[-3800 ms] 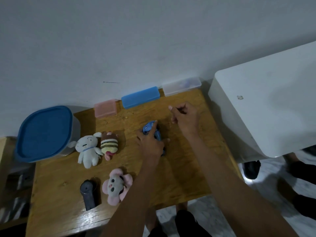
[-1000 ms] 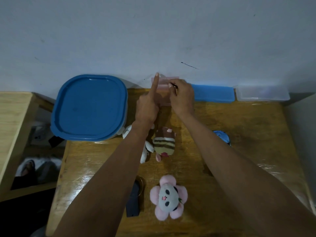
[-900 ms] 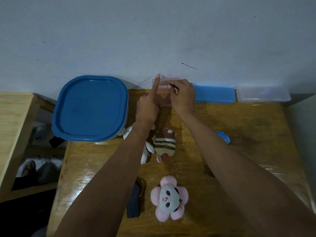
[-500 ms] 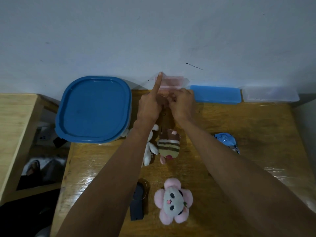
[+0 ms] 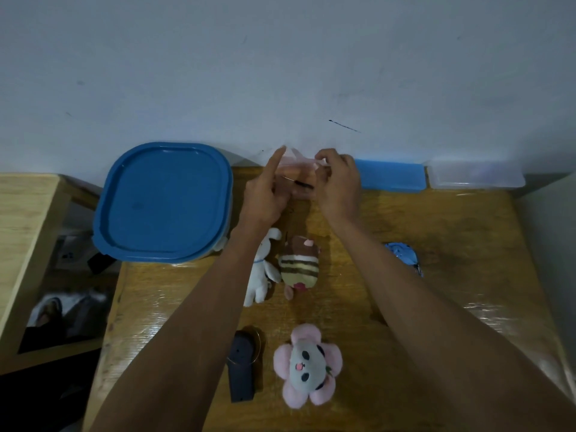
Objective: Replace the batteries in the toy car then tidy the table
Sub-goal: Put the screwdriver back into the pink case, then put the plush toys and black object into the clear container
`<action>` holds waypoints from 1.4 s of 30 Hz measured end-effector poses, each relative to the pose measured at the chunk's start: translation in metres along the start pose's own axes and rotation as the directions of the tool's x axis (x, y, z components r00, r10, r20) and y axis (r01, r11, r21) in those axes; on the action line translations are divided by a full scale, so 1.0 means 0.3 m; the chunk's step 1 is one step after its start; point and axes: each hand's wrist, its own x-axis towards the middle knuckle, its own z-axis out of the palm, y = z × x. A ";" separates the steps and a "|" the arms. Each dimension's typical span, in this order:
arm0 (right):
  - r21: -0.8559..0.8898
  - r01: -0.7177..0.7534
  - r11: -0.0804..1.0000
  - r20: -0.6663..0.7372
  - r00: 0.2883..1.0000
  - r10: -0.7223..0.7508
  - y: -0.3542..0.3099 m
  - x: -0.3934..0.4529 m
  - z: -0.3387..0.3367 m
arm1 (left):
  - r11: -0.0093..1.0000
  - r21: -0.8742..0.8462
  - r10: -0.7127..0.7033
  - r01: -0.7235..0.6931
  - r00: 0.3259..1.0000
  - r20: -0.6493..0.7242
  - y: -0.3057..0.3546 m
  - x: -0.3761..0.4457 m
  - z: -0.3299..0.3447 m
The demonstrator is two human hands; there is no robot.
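A small pink translucent box stands against the wall at the back of the wooden table, its lid tilted up. My left hand is at its left end, index finger stretched up along the lid. My right hand pinches the lid's right edge. A thin dark tool shows between the hands; I cannot tell which hand holds it. The blue toy car lies to the right, apart from both hands.
A big container with a blue lid stands at the back left. A flat blue box and a clear box line the wall. A white plush, a striped plush, a pink plush and a dark remote lie nearer me.
Both hands left the toy car and went to the pink box at the wall. Its lid has come up over the last second, and the thin tool now shows lower, between the hands.
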 end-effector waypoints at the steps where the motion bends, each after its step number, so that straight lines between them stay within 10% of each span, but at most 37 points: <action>1: 0.017 0.001 1.000 0.004 1.000 -0.001 0.005 -0.019 0.005 | 1.000 -0.017 -0.020 0.020 1.000 -0.014 0.002 -0.004 0.003; 10: 0.047 -0.112 0.993 0.071 0.992 0.109 0.047 -0.099 0.043 | 0.986 0.055 -0.152 0.156 0.985 -0.081 0.007 -0.011 0.023; 21: -0.363 -0.120 0.924 0.198 0.959 0.202 -0.115 -0.027 -0.039 | 0.967 0.172 -0.201 0.191 0.979 0.045 0.199 -0.013 -0.097; 32: 0.082 -0.083 0.993 0.273 0.960 0.058 -0.489 -0.181 0.038 | 0.961 0.196 -0.145 0.195 0.959 -0.242 0.067 -0.180 -0.606; 42: -0.080 -0.152 0.985 0.338 0.926 0.170 -0.533 -0.317 0.186 | 0.881 0.222 -0.408 0.419 0.908 -0.095 -0.258 -0.282 -0.772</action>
